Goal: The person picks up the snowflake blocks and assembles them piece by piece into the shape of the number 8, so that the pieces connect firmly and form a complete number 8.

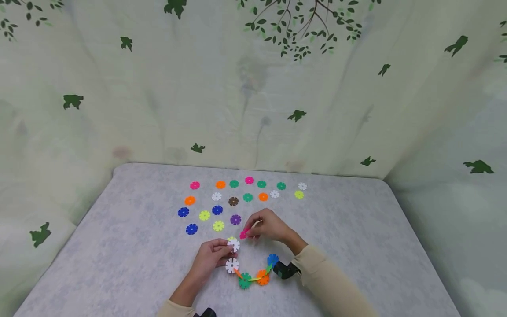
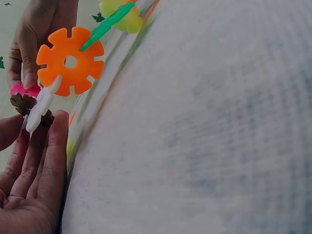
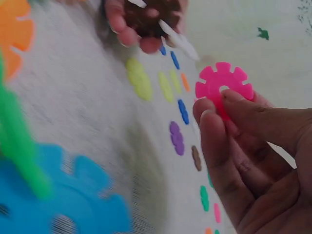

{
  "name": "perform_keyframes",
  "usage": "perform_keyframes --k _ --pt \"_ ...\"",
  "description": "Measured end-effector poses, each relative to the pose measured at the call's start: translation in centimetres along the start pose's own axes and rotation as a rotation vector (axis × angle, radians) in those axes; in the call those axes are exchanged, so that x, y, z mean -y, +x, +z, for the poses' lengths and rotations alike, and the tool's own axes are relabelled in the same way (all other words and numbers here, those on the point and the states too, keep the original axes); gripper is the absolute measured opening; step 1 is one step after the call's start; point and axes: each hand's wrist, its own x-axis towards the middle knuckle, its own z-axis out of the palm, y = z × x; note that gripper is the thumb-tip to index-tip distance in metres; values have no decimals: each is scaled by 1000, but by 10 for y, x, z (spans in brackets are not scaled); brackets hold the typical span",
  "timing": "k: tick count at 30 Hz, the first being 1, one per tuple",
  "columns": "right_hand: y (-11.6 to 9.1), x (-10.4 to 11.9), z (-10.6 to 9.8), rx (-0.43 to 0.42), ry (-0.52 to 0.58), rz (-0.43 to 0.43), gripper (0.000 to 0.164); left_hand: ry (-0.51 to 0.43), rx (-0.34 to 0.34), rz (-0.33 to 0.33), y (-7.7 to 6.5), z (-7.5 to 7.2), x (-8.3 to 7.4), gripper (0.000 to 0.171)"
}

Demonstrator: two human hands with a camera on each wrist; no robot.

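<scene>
My left hand (image 1: 211, 256) pinches one end of a chain of slotted plastic discs, near a white disc (image 1: 235, 245) and a brown disc (image 3: 146, 22) joined to it. From there the chain curves over the table through another white disc (image 1: 231, 266), a green disc (image 1: 244, 281) and an orange disc (image 1: 263, 278) to a blue disc (image 1: 273, 259) by the right wrist. Between thumb and fingers my right hand (image 1: 269, 226) holds a pink slotted disc (image 3: 217, 80). In the head view this pink disc is just right of the white disc, a small gap between them.
Loose discs lie spread across the table beyond the hands, among them a purple disc (image 1: 235, 219), a yellow disc (image 1: 218, 226) and a dark blue disc (image 1: 192, 229). A leaf-printed curtain (image 1: 222, 88) hangs behind the grey table (image 1: 119, 255). A black wrist camera (image 1: 286, 270) sits close to the chain's blue end.
</scene>
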Motion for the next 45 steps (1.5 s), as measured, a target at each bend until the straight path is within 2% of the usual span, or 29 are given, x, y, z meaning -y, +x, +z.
perform_keyframes --k 3,12,23,27,32,38,42,45 --pt "-2 -2 6 2 7 -21 4 -15 7 3 2 -1 1 19" --pt "-4 -9 18 -61 5 -64 4 -19 14 17 1 1 -2 21" --pt "-6 -9 25 -146 -36 -171 7 -10 -84 32 2 10 -2 20" --pt "-4 -7 26 -119 -48 -185 8 13 -108 20 1 11 -2 19" --pt "-4 -1 19 -57 -122 -194 6 15 -32 -8 0 9 -3 23" --pt "-3 4 14 18 -117 -226 9 53 87 -32 0 3 -12 44" --pt "-3 7 14 40 -138 -235 8 96 121 -30 2 1 -15 45" --pt "-4 5 5 29 -187 -204 11 111 130 -37 2 1 -15 43"
